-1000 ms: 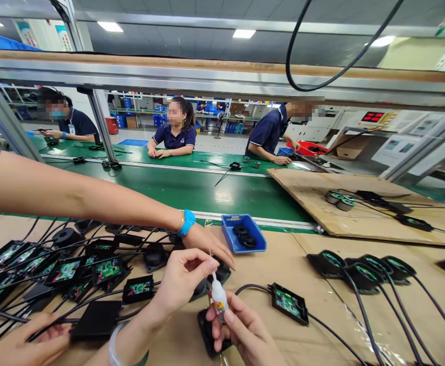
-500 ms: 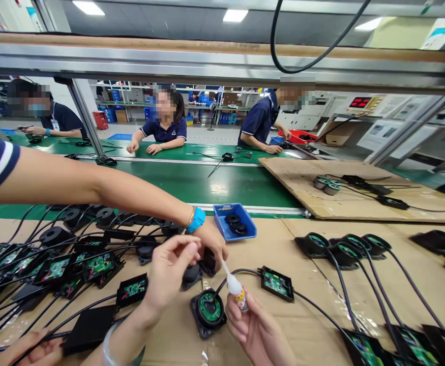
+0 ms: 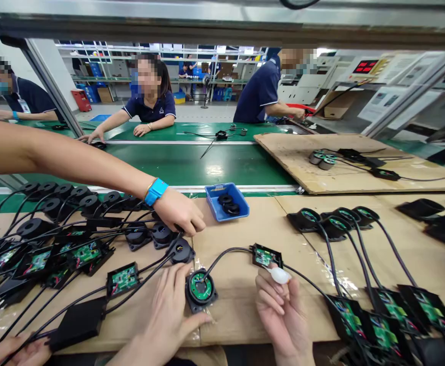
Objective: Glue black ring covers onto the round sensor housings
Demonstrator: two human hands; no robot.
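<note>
A square black housing [image 3: 201,291] with a round green circuit board lies on the cardboard, its cable running to a small black box [image 3: 267,255] with a green board. Beside the housing's left edge is my left hand [image 3: 169,310], fingers spread and thumb stretched along its near side. My right hand [image 3: 283,315] is closed around a small glue bottle, its white nozzle [image 3: 279,275] tipped left just in front of the small box.
A co-worker's arm with a blue wristband [image 3: 156,191] reaches in from the left over black housings [image 3: 136,235]. Another hand [image 3: 20,351] is at lower left. A blue bin [image 3: 228,203] holds black rings. More wired housings [image 3: 336,226] lie right.
My left hand has opened and come down beside the housing. My right hand has moved right with the bottle, away from the housing. The co-worker's hand has drawn back left. The view has tilted down.
</note>
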